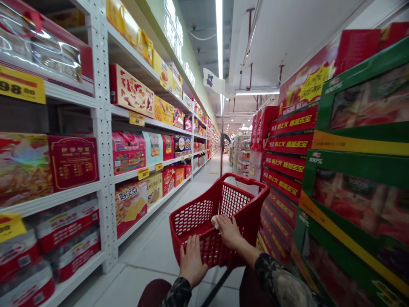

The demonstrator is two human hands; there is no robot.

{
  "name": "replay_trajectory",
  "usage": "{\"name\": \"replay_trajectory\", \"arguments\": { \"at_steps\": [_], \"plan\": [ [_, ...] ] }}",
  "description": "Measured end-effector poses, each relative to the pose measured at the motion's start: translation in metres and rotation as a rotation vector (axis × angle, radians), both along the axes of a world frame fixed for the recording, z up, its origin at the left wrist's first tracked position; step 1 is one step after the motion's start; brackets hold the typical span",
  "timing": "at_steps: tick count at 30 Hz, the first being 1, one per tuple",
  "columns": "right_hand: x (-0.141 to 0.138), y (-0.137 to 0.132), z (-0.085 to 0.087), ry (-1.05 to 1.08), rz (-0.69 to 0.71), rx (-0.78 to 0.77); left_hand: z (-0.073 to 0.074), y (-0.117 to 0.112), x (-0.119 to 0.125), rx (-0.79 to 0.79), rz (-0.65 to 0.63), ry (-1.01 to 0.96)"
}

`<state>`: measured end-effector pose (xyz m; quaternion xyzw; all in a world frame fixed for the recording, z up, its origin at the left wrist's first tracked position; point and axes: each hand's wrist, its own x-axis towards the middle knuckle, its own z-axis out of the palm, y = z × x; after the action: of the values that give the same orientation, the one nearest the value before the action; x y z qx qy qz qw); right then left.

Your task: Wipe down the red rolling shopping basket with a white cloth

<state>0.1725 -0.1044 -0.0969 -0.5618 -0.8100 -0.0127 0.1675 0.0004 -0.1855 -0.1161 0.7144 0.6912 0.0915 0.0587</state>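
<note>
Two hands, set apart, lie on one red plastic shopping cart (246, 187): the left hand (192, 261) over the near rim, the right hand (229, 232) farther along it. Whether either grips, I cannot tell. The cart's walls are a lattice of small square holes. To the left, white metal shelves (102, 140) carry printed boxes (131, 93) and yellow price tags (143, 173). To the right rise stacks of red boxes (286, 149) and green boxes (361, 102). Between them, a narrow strip of pale tile floor (153, 251) runs ahead beyond the cart.
</note>
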Motion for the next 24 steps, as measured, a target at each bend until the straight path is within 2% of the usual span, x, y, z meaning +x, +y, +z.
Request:
{"name": "replay_trajectory", "arguments": {
  "at_steps": [5,11,14,18,21,24],
  "plan": [
    [-0.023,-0.016,-0.004,0.107,0.028,0.006,0.004,-0.001,0.011,-0.046,-0.029,-0.05],
    [-0.001,-0.014,-0.001,0.119,-0.031,0.008,0.006,0.0,0.029,-0.063,-0.101,-0.086],
    [0.006,-0.016,-0.002,0.136,-0.084,-0.004,0.001,0.001,0.038,-0.043,-0.087,-0.12],
    [0.003,-0.029,-0.007,0.164,-0.021,-0.031,-0.012,0.003,0.041,-0.012,0.0,-0.074],
    [0.001,-0.037,-0.01,0.173,0.024,-0.047,-0.016,0.002,0.04,0.025,-0.074,-0.019],
    [0.006,-0.036,-0.012,0.184,0.021,-0.088,-0.006,-0.002,0.04,0.048,-0.155,-0.01]
  ]
}}
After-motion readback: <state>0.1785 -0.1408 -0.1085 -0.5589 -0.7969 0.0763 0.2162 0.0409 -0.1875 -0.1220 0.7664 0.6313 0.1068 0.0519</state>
